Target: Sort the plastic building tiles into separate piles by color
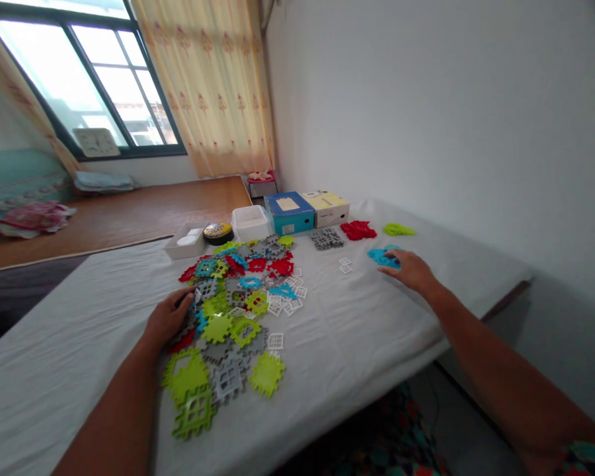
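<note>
A mixed heap of flat interlocking plastic building pieces (pixel 217 328), in green, grey, red and blue with toothed edges, spreads over the cloth. At its left edge is my left hand (pixel 167 320), fingers curled and thumb close to them. A grey window-patterned piece (pixel 207 289) lies against its fingertips; what the fingers hold is hidden. Further right, my right hand (pixel 410 270) reaches to a small group of blue pieces (pixel 379 256), thumb and fingers closed around a blue piece. Small white window frames (pixel 276 340) lie along the heap's right side.
Separate piles of grey pieces (pixel 326 238), red pieces (pixel 358 230) and green pieces (pixel 399 229) lie near the wall. Behind the heap stand a white tray (pixel 171 250), a round black-and-yellow tin (pixel 218 233), a clear container (pixel 250 225), a blue box (pixel 290 210) and a yellow-white box (pixel 330 210).
</note>
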`<state>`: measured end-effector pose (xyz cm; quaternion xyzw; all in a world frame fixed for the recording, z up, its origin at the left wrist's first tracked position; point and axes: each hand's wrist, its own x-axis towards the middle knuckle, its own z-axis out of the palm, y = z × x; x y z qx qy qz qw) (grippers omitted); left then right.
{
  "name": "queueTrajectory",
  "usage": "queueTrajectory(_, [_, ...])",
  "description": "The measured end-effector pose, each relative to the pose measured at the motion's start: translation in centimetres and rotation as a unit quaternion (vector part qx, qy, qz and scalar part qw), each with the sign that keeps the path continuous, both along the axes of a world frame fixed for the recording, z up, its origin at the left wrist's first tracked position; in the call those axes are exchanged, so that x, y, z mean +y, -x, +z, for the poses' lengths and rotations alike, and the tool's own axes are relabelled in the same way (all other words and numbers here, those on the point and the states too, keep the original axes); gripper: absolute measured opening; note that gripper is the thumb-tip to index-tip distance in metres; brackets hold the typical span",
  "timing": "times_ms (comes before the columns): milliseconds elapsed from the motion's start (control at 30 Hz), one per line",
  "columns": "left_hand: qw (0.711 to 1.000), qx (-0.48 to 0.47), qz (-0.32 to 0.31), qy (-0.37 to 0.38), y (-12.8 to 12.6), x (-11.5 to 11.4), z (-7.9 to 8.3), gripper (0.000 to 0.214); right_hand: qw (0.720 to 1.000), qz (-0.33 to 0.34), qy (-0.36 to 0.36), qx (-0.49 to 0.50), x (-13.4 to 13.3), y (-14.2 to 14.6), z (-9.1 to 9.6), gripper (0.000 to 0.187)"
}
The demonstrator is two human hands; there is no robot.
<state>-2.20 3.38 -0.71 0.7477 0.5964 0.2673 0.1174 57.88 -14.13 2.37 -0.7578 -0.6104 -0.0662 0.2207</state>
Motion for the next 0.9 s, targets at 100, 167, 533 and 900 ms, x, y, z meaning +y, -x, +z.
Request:
queueTrajectory(100, [1.000, 0.000, 0.009, 0.003, -0.3, -0.2, 0.3, 0.051, 0.995, -0.064, 0.045, -0.066, -0.9, -2.5, -0.7, 0.043])
queueTrajectory(167, [1.000, 0.001, 0.014, 0.003, -0.4, -0.3, 0.4, 0.051, 0.990, -0.084, 0.062, -0.095, -1.1, -2.7, -0.9, 0.045])
queueTrajectory(533, [1.000, -0.007, 0.012, 0.006, -1.0, -1.2, 0.8, 0.049, 0.943, 0.332, 0.029, 0.017, 4.7, 13.7, 1.7, 0.025])
queueTrajectory(900, [1.000, -0.021, -0.003, -0.001, -1.0, -1.2, 0.7, 0.050, 0.925, 0.368, 0.090, -0.002, 8.6, 22.1, 0.9, 0.031])
